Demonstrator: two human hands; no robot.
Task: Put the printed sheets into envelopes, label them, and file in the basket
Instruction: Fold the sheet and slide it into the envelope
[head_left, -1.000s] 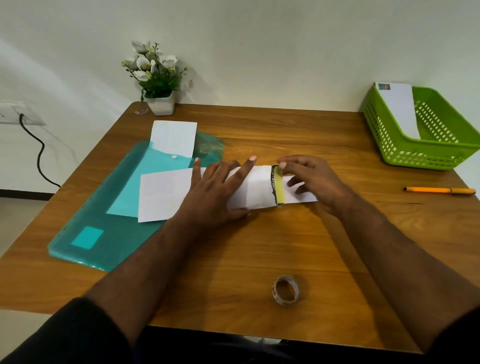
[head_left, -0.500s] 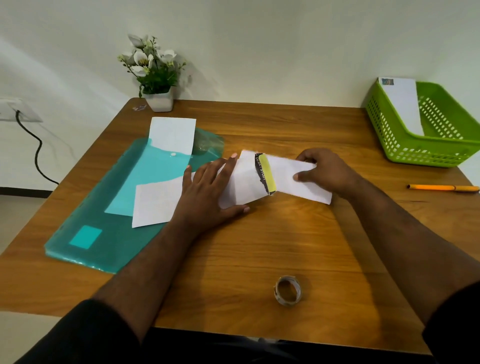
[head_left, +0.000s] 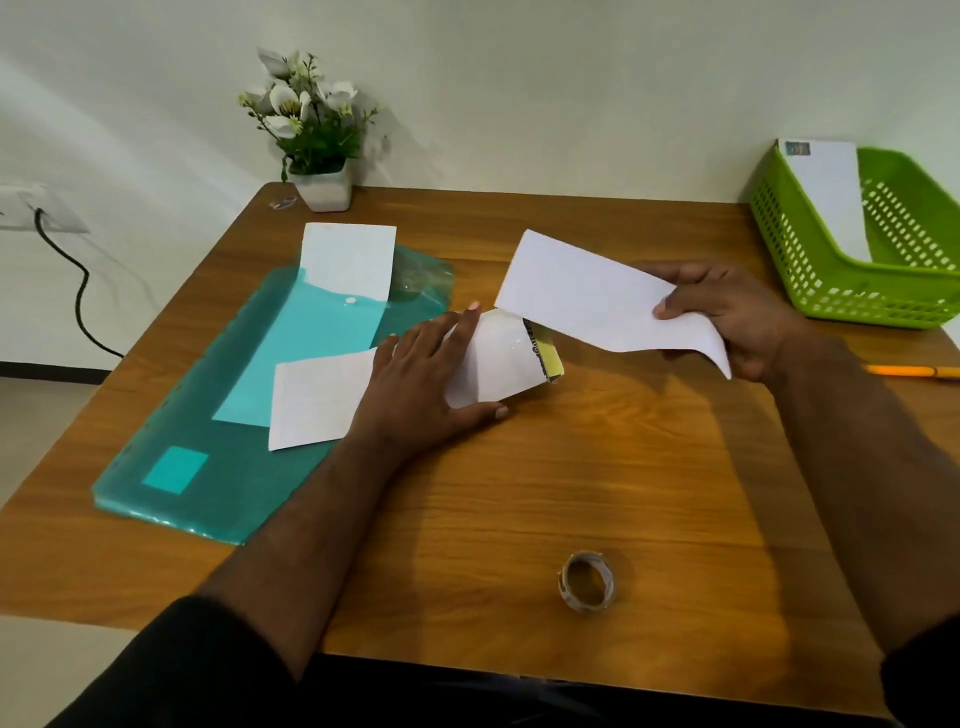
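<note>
A long white envelope (head_left: 498, 364) lies across the table's middle, its left end on the teal folder (head_left: 171, 441). Its open mouth (head_left: 545, 358), yellow inside, faces right. My left hand (head_left: 415, 379) presses flat on the envelope with straight fingers. My right hand (head_left: 737, 312) pinches a folded white sheet (head_left: 587, 291) by its right end and holds it tilted above the table, its lower edge just over the envelope's mouth. The green basket (head_left: 831, 291) stands at the far right with one envelope (head_left: 831, 197) leaning inside.
A second folded sheet (head_left: 348, 260) lies on the teal folder's far end. An orange pen (head_left: 914, 371) lies by my right wrist. A tape roll (head_left: 587, 582) sits near the front edge. A potted plant (head_left: 311, 150) stands at the back.
My right hand has lifted the folded sheet up and to the right, off the table and away from the envelope's mouth. My left hand has stayed pressed on the envelope.
</note>
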